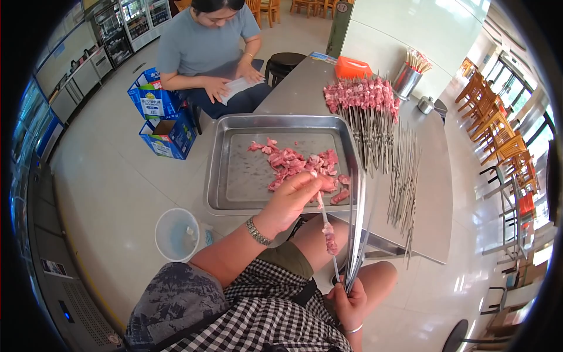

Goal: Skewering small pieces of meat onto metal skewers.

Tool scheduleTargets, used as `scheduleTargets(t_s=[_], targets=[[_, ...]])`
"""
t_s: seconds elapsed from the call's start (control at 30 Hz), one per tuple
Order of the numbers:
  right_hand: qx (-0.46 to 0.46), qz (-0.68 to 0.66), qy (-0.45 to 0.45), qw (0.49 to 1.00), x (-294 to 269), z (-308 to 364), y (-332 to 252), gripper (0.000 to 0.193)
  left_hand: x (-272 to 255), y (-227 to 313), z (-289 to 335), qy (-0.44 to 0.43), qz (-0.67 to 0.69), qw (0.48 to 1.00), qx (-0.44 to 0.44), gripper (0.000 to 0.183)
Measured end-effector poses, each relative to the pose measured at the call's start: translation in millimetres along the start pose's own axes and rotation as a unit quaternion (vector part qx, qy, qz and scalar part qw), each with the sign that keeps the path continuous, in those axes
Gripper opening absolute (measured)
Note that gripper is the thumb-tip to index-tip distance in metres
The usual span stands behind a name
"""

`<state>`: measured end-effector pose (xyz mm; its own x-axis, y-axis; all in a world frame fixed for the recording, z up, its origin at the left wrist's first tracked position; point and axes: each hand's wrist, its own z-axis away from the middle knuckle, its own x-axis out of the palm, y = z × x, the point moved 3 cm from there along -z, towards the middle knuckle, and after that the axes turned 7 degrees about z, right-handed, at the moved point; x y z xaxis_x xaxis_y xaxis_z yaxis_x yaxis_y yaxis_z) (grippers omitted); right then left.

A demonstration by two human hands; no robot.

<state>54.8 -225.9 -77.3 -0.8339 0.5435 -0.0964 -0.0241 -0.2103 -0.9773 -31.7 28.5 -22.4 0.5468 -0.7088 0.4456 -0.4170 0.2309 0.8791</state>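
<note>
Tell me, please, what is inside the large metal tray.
Pieces of raw pink meat lie inside the large metal tray, mostly toward its right side. The left hand hides part of the tray's near side, so whatever lies behind it cannot be seen.

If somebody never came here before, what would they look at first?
Probably the big silver tray in the middle, with pink raw meat piled toward its right side. Next, maybe the long metal skewers gripped by the right hand low down, with the left hand up by the meat. Then the bunch of loaded skewers on the table, at the upper right.
</note>
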Motion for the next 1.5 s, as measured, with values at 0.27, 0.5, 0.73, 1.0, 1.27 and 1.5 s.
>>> scheduleTargets(t_s=[0.27, 0.5, 0.73, 1.0, 1.27, 1.5], targets=[[-0.052, -0.063, -0.018, 0.996, 0, 5, -2, 0.013, -5, -16, -2, -0.033, 0.399, 0.899, -0.175, 0.023], [0.002, -0.042, 0.022, 0.999, -6, 1, 1, 0.014, 3, -7, -1, -0.033, 0.282, 0.952, -0.111, 0.028], [-0.066, -0.009, 0.013, 0.998, -7, 2, 8, 0.010, 8, 4, -2, -0.010, 0.225, 0.970, -0.094, 0.035], [-0.044, 0.003, 0.031, 0.999, -8, 2, 7, 0.007, 2, 2, -2, -0.006, 0.214, 0.974, -0.079, 0.032], [-0.039, 0.010, 0.032, 0.999, -6, 0, 3, 0.006, 3, 1, 0, -0.013, 0.202, 0.976, -0.086, 0.031], [-0.054, 0.006, 0.025, 0.998, -4, -1, 5, 0.006, 8, 3, 5, -0.014, 0.192, 0.974, -0.122, 0.030]])
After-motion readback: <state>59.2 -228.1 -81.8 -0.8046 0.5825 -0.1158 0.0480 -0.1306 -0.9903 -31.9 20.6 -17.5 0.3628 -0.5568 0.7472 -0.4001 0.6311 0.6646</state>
